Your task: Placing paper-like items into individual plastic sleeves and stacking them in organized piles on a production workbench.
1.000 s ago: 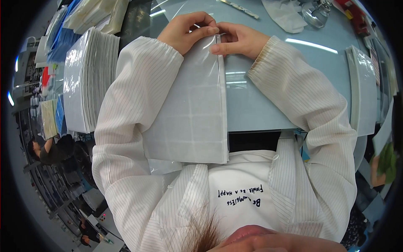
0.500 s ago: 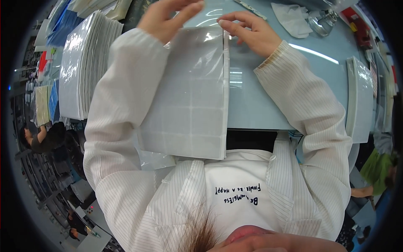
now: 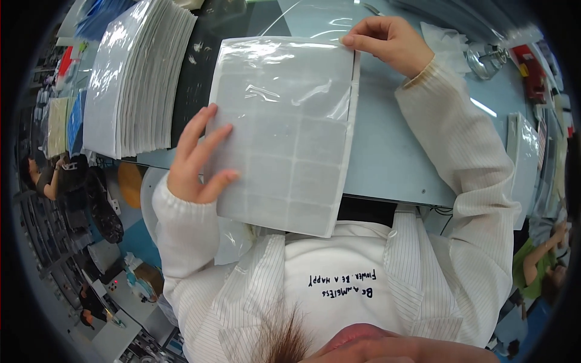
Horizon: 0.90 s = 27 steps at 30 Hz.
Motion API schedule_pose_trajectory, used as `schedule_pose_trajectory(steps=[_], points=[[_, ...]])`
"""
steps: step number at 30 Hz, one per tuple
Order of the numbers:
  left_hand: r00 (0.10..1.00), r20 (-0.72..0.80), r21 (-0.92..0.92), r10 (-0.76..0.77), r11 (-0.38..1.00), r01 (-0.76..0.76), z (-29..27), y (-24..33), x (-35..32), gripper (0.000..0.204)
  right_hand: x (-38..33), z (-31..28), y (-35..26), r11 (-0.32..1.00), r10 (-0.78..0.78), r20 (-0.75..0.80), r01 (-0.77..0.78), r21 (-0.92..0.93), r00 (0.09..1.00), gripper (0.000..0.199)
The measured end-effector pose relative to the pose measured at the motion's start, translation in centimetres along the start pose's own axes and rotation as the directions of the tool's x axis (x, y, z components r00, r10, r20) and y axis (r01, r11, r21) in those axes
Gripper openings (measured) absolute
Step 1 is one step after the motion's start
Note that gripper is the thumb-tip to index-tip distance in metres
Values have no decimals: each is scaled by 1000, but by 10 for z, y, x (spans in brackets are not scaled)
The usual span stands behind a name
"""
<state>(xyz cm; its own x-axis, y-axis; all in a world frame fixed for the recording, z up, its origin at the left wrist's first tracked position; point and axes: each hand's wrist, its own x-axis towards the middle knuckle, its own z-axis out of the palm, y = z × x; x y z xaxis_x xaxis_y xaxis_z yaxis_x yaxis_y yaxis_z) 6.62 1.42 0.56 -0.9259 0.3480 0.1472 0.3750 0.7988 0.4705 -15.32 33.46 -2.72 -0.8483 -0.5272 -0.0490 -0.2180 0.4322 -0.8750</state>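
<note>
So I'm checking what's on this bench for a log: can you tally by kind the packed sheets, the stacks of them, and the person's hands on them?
Clear-bagged grey sheet in hand: 1
Tall stack of bagged sheets at the left: 1
Smaller stack at the right edge: 1
Hands on the sheet: 2, left hand and right hand
Total: 5

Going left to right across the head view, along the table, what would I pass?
Stack of white sheets → left hand → clear bag with a gridded pad → right hand → metal object → upright white packs at the table's right edge.
</note>
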Motion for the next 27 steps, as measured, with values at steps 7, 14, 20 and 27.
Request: schedule_pose_trajectory(steps=[7, 14, 20, 27], points=[[933, -149, -118, -327, 943, 311, 20, 22, -72, 65, 3, -8, 14, 967, 241, 207, -253, 34, 948, 31], [911, -247, -246, -329, 931, 270, 40, 39, -74, 81, 6, -12, 15, 998, 25, 188, -16, -53, 982, 30], [917, -195, -235, -348, 924, 301, 37, 60, -62, 90, 8, -17, 13, 995, -98, 167, 94, 29, 981, 27], [939, -186, -146, -288, 954, 263, 42, 58, -57, 84, 36, -8, 31, 815, -433, 311, 219, 537, 846, 23]])
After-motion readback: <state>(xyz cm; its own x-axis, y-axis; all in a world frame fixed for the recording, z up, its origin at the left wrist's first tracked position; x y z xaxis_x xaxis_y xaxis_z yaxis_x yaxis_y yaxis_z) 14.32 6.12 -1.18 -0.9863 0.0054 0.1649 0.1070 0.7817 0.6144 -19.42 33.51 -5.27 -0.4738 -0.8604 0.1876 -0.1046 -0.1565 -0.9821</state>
